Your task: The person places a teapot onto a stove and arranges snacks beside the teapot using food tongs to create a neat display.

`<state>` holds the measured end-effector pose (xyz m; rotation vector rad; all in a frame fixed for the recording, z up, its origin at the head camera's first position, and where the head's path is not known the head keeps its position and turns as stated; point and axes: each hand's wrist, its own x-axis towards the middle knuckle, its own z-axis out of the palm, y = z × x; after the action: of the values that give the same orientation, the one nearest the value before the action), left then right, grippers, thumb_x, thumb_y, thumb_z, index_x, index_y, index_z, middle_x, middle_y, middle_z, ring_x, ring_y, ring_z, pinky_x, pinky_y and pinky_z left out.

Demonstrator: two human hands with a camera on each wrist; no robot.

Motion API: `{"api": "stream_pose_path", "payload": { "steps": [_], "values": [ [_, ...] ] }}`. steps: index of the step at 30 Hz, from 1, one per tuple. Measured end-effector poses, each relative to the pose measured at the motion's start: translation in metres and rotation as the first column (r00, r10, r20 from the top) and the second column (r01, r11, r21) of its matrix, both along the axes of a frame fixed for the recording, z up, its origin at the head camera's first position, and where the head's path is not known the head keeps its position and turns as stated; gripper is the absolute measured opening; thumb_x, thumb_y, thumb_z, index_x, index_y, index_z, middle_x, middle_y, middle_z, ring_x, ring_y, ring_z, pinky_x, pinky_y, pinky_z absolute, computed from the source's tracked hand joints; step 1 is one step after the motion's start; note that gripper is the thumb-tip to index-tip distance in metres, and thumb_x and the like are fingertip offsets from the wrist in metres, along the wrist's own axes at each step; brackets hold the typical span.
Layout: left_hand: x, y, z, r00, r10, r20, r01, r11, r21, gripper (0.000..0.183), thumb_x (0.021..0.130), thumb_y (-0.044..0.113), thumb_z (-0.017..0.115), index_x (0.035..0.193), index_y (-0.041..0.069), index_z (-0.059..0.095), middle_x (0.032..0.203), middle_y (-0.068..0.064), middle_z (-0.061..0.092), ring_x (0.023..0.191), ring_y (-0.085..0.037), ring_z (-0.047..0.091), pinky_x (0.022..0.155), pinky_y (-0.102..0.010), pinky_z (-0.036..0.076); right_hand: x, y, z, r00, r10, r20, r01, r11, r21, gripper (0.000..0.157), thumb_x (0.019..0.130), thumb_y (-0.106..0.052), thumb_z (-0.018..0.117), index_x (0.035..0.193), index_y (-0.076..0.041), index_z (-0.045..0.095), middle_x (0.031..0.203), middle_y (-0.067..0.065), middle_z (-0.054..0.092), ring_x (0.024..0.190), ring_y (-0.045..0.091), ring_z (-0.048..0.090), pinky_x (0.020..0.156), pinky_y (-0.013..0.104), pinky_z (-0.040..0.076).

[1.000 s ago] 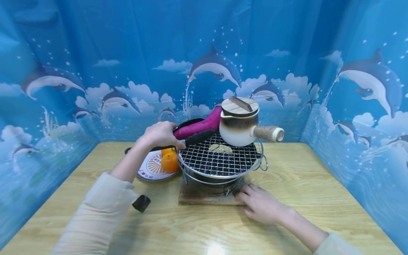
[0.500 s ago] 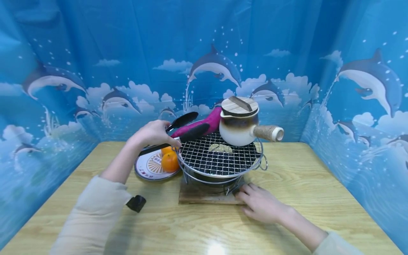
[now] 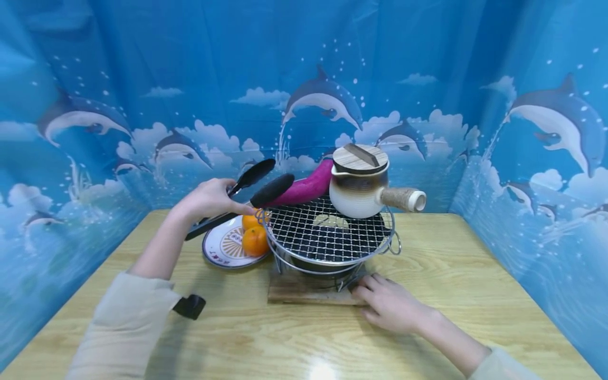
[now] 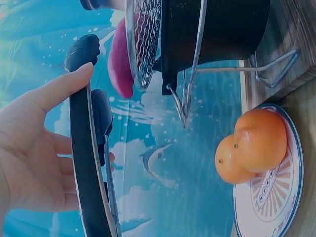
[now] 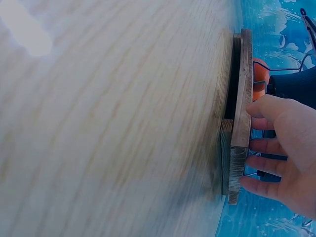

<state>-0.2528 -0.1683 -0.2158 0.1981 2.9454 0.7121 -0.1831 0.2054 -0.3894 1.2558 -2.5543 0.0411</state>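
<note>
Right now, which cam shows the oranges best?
Left wrist: both oranges show large and unblocked, touching on the plate. Head view shows them small, tucked behind the grill rim. Right wrist shows only an orange sliver past the wooden board.

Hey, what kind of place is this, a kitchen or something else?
Probably not a real kitchen: more likely a staged tabletop set. A dolphin-print backdrop encloses a wooden table on three sides, and the only cooking gear is a small grill stove with a clay pot on it.
</note>
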Motion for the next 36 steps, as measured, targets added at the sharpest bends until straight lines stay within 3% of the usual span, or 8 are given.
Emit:
{"api": "stream_pose_path", "payload": {
  "steps": [16,24,36],
  "values": [
    [0.009,-0.024,-0.005,0.996,0.086,0.016,-0.086,0.996,0.0,0.114,0.068,0.063,0.07,0.144,-0.005,0.018,0.144,-0.031,0.024,0.126,-0.048,0.028,0.096,-0.061,0.032,-0.001,0.002,-0.001,1.0,0.021,-0.019,-0.022,1.0,-0.004,0.028,0.076,-0.023,0.067,0.102,-0.013,0.062,0.099,0.001,0.056,0.091,0.019,0.054,0.08,0.036,0.049],
    [0.013,-0.04,-0.009,0.99,0.138,0.028,-0.137,0.99,-0.018,0.126,0.064,0.076,0.061,0.144,-0.009,0.013,0.142,-0.035,0.02,0.125,-0.051,0.026,0.095,-0.062,0.031,-0.001,0.003,0.0,0.999,0.034,-0.005,-0.034,0.999,0.001,0.029,0.077,-0.024,0.067,0.104,-0.013,0.061,0.1,0.0,0.055,0.092,0.018,0.053,0.081,0.036,0.048],
    [0.016,-0.055,-0.024,0.98,0.181,0.088,-0.178,0.983,-0.041,0.126,0.066,0.073,0.062,0.142,-0.012,0.009,0.14,-0.039,0.019,0.123,-0.054,0.025,0.093,-0.063,0.032,0.0,0.002,0.002,0.999,0.031,0.02,-0.032,0.999,0.032,0.034,0.078,-0.025,0.067,0.108,-0.011,0.061,0.105,0.003,0.056,0.096,0.021,0.053,0.083,0.038,0.048]
  ]
}}
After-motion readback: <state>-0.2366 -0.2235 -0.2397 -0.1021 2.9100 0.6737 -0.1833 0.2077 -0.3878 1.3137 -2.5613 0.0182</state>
